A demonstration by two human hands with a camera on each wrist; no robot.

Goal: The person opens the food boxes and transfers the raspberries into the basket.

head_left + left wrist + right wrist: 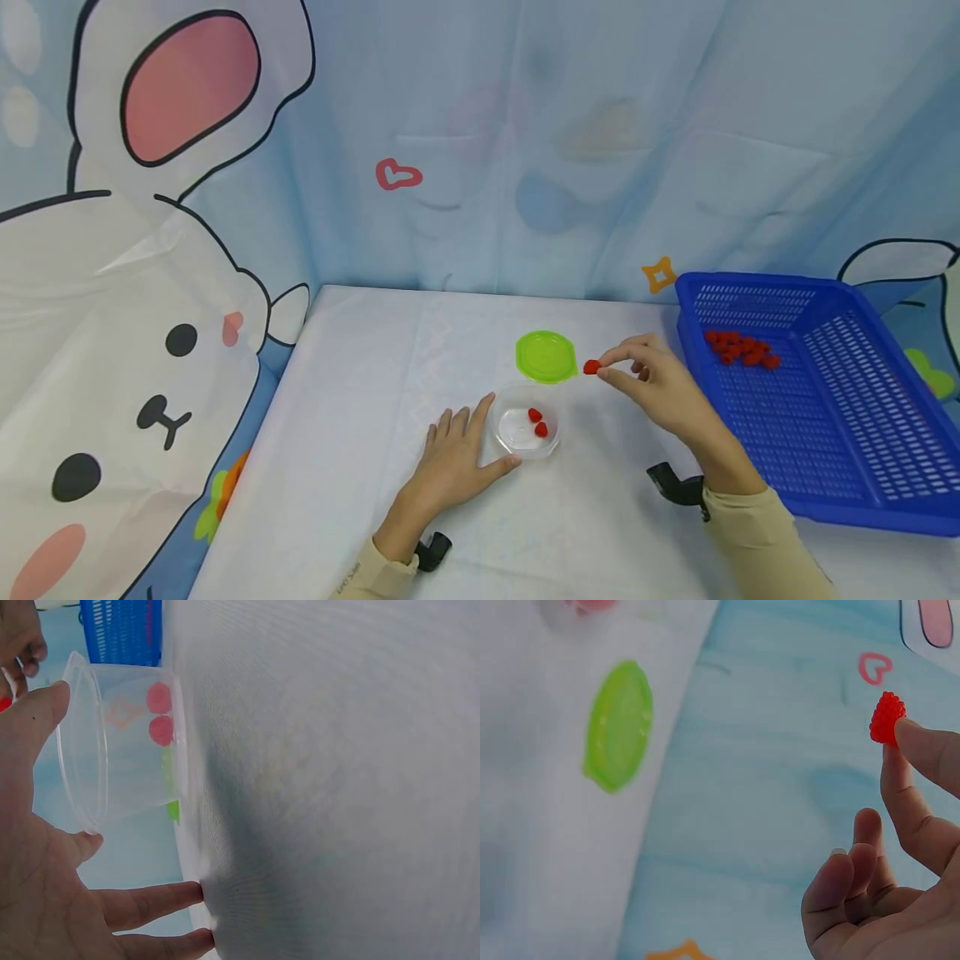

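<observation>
A clear plastic cup stands on the white table with two red berries inside; the left wrist view shows the cup and its berries from the side. My left hand lies flat on the table, its thumb and forefinger bracketing the cup. My right hand hovers above the table to the right of the cup, pinching one red berry between thumb and forefinger; the right wrist view shows that berry at the fingertips. A green lid lies just behind the cup.
A blue slotted basket sits at the table's right side, holding several red berries in its far corner. A cartoon-printed cloth backdrop hangs behind and to the left. The table's left edge runs diagonally.
</observation>
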